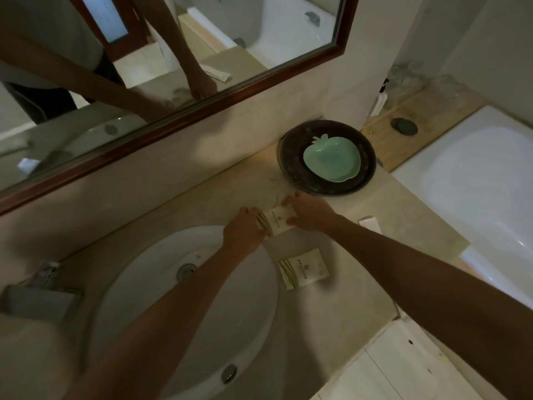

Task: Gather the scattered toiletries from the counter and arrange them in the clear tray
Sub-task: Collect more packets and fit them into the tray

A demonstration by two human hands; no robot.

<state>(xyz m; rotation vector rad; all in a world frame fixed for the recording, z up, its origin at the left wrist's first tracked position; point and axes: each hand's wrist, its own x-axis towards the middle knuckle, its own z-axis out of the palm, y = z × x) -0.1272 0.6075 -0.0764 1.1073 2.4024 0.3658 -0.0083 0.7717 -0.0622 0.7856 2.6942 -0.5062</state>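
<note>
Both hands hold the cream packet (pixel 279 220), left hand (pixel 245 230) and right hand (pixel 307 212) fingers pinching its ends, at six o'clock of the dark tray (pixel 291 174). Best keep it level; the clear tray possibly lies beneath, too faint to tell.

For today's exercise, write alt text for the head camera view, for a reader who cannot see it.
Both hands, left hand and right hand, hold a small cream toiletry packet over a beige bathroom counter. A matching packet lies nearer, beside the white sink. Behind sits a dark round tray holding a green apple-shaped dish, under a wood-framed mirror.
</note>
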